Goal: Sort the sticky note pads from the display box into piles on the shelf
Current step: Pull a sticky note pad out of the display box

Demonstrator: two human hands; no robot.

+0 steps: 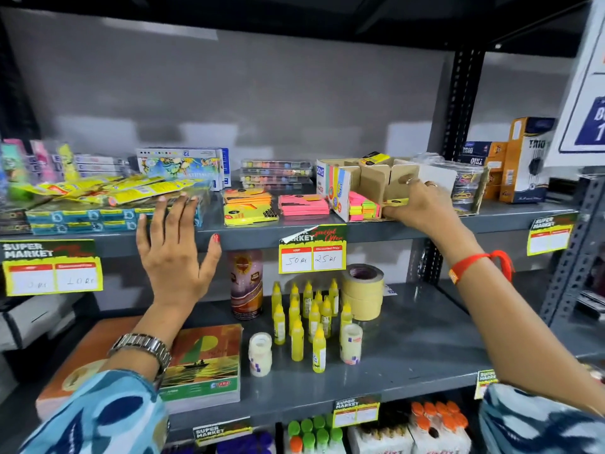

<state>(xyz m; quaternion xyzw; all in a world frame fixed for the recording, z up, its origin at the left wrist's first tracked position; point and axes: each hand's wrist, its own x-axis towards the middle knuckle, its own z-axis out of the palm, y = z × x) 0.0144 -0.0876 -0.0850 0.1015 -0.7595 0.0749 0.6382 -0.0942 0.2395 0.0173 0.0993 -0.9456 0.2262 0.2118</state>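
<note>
A cardboard display box (370, 181) stands on the upper shelf (376, 229), with several neon sticky note pads (361, 208) in its front compartment. My right hand (420, 204) reaches into the box front and is closed on a yellow sticky note pad (396, 202). Another yellow pad (376, 157) sticks up from a back compartment. Left of the box lie two piles: a pink pile (302, 204) and a yellow-and-orange pile (248, 206). My left hand (173, 247) hovers open in front of the shelf edge, fingers spread, holding nothing.
Blue and yellow packets (108, 204) fill the shelf's left side, with paint boxes (183, 167) behind. A tub of rubber bands (465, 188) and orange boxes (520, 165) stand right of the display box. Glue bottles (307, 319), tape rolls (363, 290) and notebooks (203, 362) sit on the lower shelf.
</note>
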